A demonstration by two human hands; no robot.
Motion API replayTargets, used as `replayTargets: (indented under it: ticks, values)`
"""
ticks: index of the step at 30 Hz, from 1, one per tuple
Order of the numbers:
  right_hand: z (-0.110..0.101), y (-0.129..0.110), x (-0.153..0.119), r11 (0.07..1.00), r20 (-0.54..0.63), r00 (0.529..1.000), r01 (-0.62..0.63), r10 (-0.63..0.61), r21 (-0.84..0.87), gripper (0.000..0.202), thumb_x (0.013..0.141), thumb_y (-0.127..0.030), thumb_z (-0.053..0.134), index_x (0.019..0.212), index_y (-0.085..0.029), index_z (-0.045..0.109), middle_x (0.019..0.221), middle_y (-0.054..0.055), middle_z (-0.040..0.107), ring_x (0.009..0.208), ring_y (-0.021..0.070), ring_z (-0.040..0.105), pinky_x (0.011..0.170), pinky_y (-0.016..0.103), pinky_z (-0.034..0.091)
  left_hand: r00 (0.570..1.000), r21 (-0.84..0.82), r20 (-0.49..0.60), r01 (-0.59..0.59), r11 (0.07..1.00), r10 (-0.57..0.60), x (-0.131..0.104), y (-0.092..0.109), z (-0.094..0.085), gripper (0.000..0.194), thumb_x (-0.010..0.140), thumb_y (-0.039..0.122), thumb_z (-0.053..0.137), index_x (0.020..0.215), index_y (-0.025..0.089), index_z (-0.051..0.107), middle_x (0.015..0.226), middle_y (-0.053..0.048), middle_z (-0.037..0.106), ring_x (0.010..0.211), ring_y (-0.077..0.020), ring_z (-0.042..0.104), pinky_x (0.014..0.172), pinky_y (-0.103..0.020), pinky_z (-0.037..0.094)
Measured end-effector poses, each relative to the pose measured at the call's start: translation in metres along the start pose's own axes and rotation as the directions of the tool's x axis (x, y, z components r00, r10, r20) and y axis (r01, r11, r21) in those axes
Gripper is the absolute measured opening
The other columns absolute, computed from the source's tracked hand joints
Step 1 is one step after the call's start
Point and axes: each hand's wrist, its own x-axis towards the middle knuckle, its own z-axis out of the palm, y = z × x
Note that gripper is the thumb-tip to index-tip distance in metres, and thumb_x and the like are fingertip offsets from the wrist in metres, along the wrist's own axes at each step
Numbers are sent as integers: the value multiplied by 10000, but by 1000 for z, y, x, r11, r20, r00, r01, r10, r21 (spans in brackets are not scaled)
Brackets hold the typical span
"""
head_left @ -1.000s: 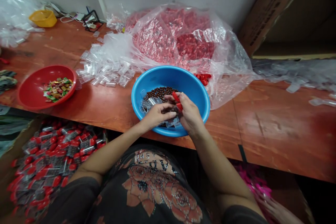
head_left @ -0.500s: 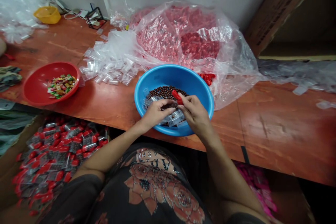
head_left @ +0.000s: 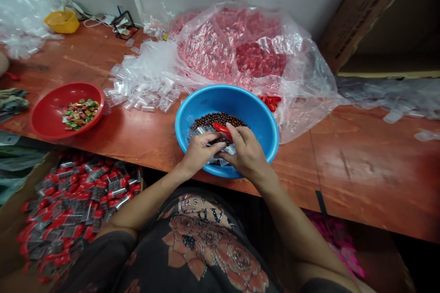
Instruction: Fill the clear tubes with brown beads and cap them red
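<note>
Over the blue basin, my left hand is closed around a small clear container, mostly hidden by the fingers, with dark contents. My right hand pinches a glossy red cap right at the container's top; whether it is seated cannot be made out. Beneath both hands, dark brown balls cover the back of the basin's floor. Several clear plastic containers lie among them, partly behind my left hand.
Left of the basin are loose clear containers and a red bowl of wrapped sweets. A clear bag of red caps lies behind. Below the table's left edge, a carton holds many red-capped containers. A yellow basket stands far left.
My right hand has moved left and slightly down, bringing the red cap from beside the container to over its top. The left hand has shifted only slightly.
</note>
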Motion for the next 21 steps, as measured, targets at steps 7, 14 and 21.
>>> replayTargets:
  ticks: [7, 14, 21]
  values:
    - [4, -1, 4, 1000, -65, 998, 24, -23, 12, 737, 851, -371, 648, 1490, -181, 333, 1142, 159, 596, 1032, 292, 604, 883, 480, 547, 997, -51, 29, 71, 996, -70, -1, 3, -3, 295, 789, 278, 729, 1051, 143, 748, 1085, -88, 754, 998, -222, 687, 961, -352, 496]
    - [-2, -6, 1, 998, -176, 984, 6, 4, 57, 685, 803, -382, 720, 1388, -206, 412, 1136, 147, 633, 1044, 296, 619, 873, 472, 539, 925, -502, 153, 375, 779, -347, 1, 3, -4, 542, 795, 629, 667, 1003, 130, 704, 938, -105, 758, 823, -185, 707, 753, -287, 554]
    - [0, -8, -6, 990, -54, 988, 142, -141, 4, 676, 810, -422, 698, 1407, -271, 419, 1229, 121, 614, 1136, 307, 578, 939, 484, 471, 810, -645, 388, 580, 498, -441, 8, 13, -7, 639, 893, 720, 408, 1024, 152, 669, 758, -82, 721, 677, -190, 701, 629, -307, 566]
